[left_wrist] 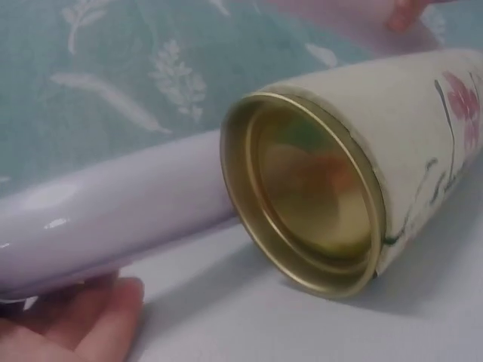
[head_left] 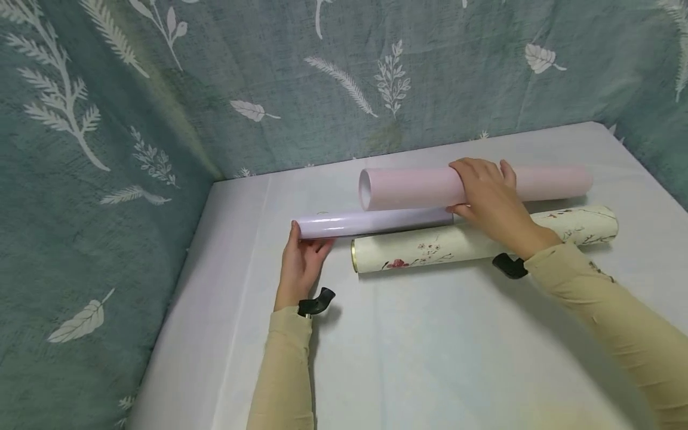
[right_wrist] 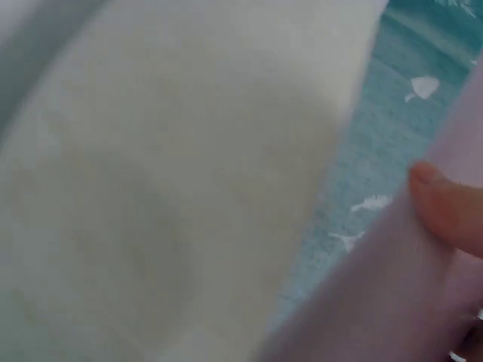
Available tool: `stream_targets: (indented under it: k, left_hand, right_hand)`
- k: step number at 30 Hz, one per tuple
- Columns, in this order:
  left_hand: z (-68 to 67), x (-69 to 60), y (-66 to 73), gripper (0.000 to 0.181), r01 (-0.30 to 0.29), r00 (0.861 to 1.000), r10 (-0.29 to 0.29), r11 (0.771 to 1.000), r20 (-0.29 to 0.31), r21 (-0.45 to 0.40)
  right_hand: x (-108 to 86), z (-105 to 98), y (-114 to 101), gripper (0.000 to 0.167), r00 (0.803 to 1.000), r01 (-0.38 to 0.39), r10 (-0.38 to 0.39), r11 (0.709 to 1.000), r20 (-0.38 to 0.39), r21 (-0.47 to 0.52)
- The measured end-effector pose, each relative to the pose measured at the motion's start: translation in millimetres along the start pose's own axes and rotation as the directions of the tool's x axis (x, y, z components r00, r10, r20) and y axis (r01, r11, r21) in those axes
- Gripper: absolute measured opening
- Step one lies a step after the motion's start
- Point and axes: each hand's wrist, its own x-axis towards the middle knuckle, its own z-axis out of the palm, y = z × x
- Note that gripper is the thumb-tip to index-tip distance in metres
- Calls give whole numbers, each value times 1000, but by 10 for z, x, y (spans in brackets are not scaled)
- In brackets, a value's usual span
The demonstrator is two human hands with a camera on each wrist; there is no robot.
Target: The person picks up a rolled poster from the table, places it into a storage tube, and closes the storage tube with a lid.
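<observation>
In the head view a pink tube point(head_left: 414, 189) lies nearly level above the far part of the table, gripped near its middle by my right hand point(head_left: 494, 206). A shiny lilac roll point(head_left: 371, 222) runs just below it; my left hand point(head_left: 303, 266) holds its left end, thumb at the end and fingers beneath. In front lies a cream tube point(head_left: 430, 248) with red blossoms. The left wrist view shows its gold end cap point(left_wrist: 317, 188) beside the lilac roll point(left_wrist: 128, 196). A thumb point(right_wrist: 445, 211) presses on the pink tube point(right_wrist: 377, 286) in the right wrist view.
A white-covered table point(head_left: 430, 352) spans the view, with a green leaf-patterned cloth point(head_left: 301, 95) hanging behind it and at both sides. Black wrist mounts point(head_left: 317, 303) are on both arms, the right one close to the cream tube's front side.
</observation>
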Motion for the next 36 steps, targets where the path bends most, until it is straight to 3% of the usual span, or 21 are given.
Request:
stream_targets:
  k: [4, 7, 11, 16, 21, 32, 36]
  left_hand:
    - [9, 18, -31, 65, -57, 997, 55, 998, 59, 28]
    - [5, 22, -24, 58, -84, 996, 84, 996, 37, 10]
    - [-2, 15, 1, 51, -59, 998, 59, 998, 20, 17]
    - [-9, 22, 5, 48, -47, 998, 45, 998, 40, 47]
    - [-21, 16, -21, 51, -22, 999, 21, 999, 27, 24]
    - [-18, -33, 11, 46, -22, 996, 13, 995, 86, 102]
    - [-56, -56, -6, 48, -22, 992, 11, 996, 129, 84]
  right_hand:
    - [-100, 77, 13, 73, 996, -15, 17, 999, -88, 31]
    - [-148, 134, 55, 75, 994, -33, 37, 998, -104, 45]
    - [-196, 207, 144, 75, 986, -66, 75, 995, -150, 69]
    - [-229, 272, 262, 73, 967, -80, 98, 993, -236, 88]
    - [-270, 308, 349, 73, 964, -82, 97, 994, -248, 70]
    - [-281, 397, 352, 73, 959, -50, 59, 998, -277, 38]
    - [-271, 410, 358, 72, 963, -46, 52, 999, -266, 30]
